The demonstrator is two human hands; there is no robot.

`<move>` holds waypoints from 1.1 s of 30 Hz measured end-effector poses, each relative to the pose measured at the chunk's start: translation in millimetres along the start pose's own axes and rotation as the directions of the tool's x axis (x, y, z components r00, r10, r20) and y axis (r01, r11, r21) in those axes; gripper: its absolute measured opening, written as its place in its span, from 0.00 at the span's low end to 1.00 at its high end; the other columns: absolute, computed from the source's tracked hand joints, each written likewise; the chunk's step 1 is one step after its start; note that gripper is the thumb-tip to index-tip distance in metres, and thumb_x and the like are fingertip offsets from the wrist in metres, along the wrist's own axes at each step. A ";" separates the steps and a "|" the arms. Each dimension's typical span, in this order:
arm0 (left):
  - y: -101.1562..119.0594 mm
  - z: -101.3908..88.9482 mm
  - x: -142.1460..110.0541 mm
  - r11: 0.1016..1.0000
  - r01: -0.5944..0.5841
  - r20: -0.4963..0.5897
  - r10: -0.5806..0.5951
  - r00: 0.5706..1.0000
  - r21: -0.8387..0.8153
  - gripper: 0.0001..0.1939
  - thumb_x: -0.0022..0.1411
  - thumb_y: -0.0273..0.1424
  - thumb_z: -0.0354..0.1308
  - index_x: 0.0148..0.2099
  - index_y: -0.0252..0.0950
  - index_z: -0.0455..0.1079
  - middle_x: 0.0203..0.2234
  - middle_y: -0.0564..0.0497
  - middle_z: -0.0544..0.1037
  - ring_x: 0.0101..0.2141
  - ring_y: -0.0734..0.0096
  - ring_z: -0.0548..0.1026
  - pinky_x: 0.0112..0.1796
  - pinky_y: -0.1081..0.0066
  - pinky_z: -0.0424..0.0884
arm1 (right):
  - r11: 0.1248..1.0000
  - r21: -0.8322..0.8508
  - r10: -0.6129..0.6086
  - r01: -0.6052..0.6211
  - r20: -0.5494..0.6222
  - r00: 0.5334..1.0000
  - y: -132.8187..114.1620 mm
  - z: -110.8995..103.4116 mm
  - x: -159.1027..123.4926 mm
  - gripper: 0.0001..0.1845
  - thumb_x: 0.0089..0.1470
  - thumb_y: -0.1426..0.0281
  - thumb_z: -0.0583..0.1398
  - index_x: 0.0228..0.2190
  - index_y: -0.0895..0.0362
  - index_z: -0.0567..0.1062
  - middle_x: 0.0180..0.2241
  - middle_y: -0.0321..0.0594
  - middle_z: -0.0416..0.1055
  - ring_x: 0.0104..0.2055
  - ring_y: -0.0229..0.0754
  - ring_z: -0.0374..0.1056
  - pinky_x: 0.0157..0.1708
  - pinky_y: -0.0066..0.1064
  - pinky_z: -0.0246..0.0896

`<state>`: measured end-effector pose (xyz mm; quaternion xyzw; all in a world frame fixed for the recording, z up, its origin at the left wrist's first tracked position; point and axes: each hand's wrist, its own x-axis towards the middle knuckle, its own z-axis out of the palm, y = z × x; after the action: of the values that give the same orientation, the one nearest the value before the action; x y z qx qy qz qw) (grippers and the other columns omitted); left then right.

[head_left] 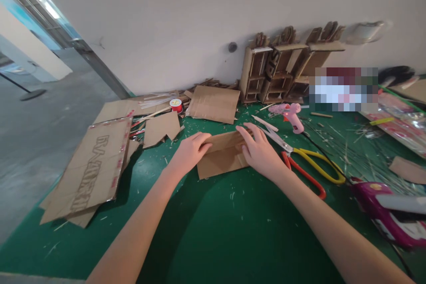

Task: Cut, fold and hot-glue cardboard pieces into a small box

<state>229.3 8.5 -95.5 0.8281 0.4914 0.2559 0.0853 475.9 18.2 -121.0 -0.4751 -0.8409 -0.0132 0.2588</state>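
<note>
A folded piece of cardboard (221,162) lies on the green table between my hands, its far flap raised. My left hand (191,151) closes on the left end of that flap, thumb on the near side. At the other end, my right hand (259,148) grips the flap, with its fingers over the top edge. Just right of my right hand lie scissors (286,144) with one yellow and one red handle. Behind them stands a pink glue gun (293,117).
Cardboard sheets (96,164) are stacked at the left. Cardboard scraps (214,102) and a red spool (176,105) lie behind my hands. Cardboard compartment structures (279,71) stand against the wall. A magenta device (386,213) sits at the right, near scattered thin strands.
</note>
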 end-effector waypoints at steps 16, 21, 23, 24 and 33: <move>-4.3 1.0 0.9 0.999 -0.046 -0.004 0.047 0.999 0.028 0.09 0.66 0.30 0.54 0.49 0.40 0.67 0.40 0.49 0.77 0.38 0.66 0.76 0.39 0.66 0.71 | 0.999 0.031 0.007 -0.007 -0.021 1.000 -0.2 2.3 -6.1 0.29 0.59 0.75 0.48 0.62 0.56 0.56 0.58 0.55 0.55 0.62 0.58 0.53 0.56 0.54 0.61; -3.5 2.3 -0.1 0.999 -0.042 -0.021 0.043 0.999 0.029 0.09 0.66 0.31 0.53 0.48 0.40 0.67 0.39 0.50 0.77 0.38 0.66 0.76 0.38 0.66 0.71 | 0.999 0.052 0.014 -0.013 -0.017 1.000 0.2 2.3 -4.9 0.30 0.59 0.75 0.48 0.63 0.53 0.54 0.58 0.54 0.55 0.61 0.58 0.54 0.54 0.56 0.62; -4.3 2.3 0.3 0.999 -0.042 -0.024 0.042 0.999 0.032 0.09 0.66 0.31 0.53 0.48 0.40 0.67 0.39 0.49 0.77 0.38 0.66 0.76 0.38 0.66 0.71 | 0.998 0.053 0.014 -0.013 -0.021 1.000 0.5 3.1 -4.2 0.31 0.59 0.75 0.48 0.63 0.53 0.54 0.58 0.54 0.55 0.61 0.58 0.55 0.54 0.56 0.62; -4.7 2.2 0.6 0.999 -0.039 -0.023 0.040 0.999 0.032 0.09 0.66 0.31 0.53 0.48 0.40 0.67 0.39 0.49 0.77 0.38 0.66 0.76 0.38 0.66 0.71 | 0.999 0.051 0.014 -0.013 -0.024 1.000 0.6 3.5 -3.9 0.31 0.59 0.75 0.48 0.63 0.53 0.54 0.58 0.54 0.55 0.61 0.58 0.54 0.54 0.56 0.62; -4.3 0.9 1.6 0.999 -0.017 -0.002 0.017 1.000 0.031 0.09 0.65 0.31 0.54 0.48 0.39 0.67 0.40 0.49 0.77 0.39 0.64 0.76 0.38 0.65 0.71 | 0.999 0.037 0.022 -0.021 -0.018 1.000 0.1 4.4 -4.2 0.29 0.59 0.74 0.50 0.62 0.58 0.57 0.58 0.56 0.55 0.62 0.57 0.53 0.56 0.53 0.61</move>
<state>227.1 12.1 -97.4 0.8331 0.4886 0.2499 0.0695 475.8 16.1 -126.8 -0.4791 -0.8335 0.0006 0.2752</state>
